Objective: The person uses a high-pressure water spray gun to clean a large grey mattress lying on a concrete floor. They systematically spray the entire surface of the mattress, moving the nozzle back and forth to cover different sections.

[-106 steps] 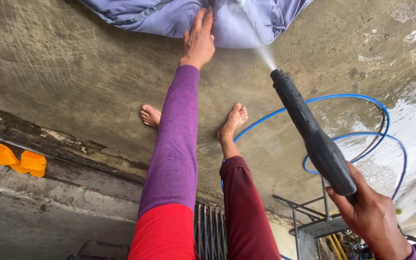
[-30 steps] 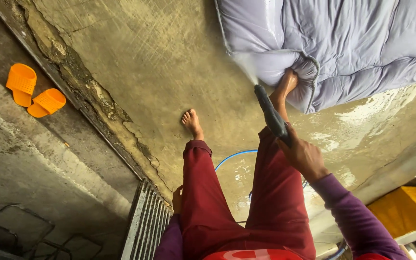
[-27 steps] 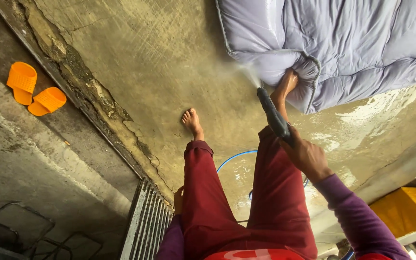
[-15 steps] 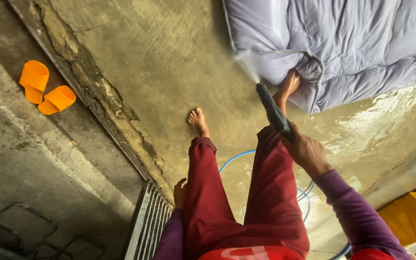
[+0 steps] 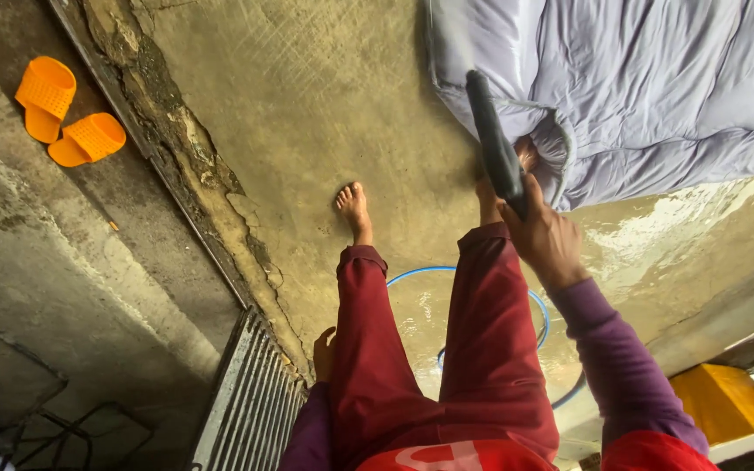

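Gripping black spray wand [image 5: 492,139], right hand [image 5: 547,240] outstretched

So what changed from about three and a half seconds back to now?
The left hand let go of the pale lilac quilted blanket and dropped beside the thigh. The right hand swung the black spray wand from the right side to the blanket's near edge. Unchanged: the grip on the wand, bare feet on the wet concrete floor, and the orange slippers.

No packages, labels, signs or screens show on the wet concrete yard; only a partial white print marks the person's red top [image 5: 447,455].
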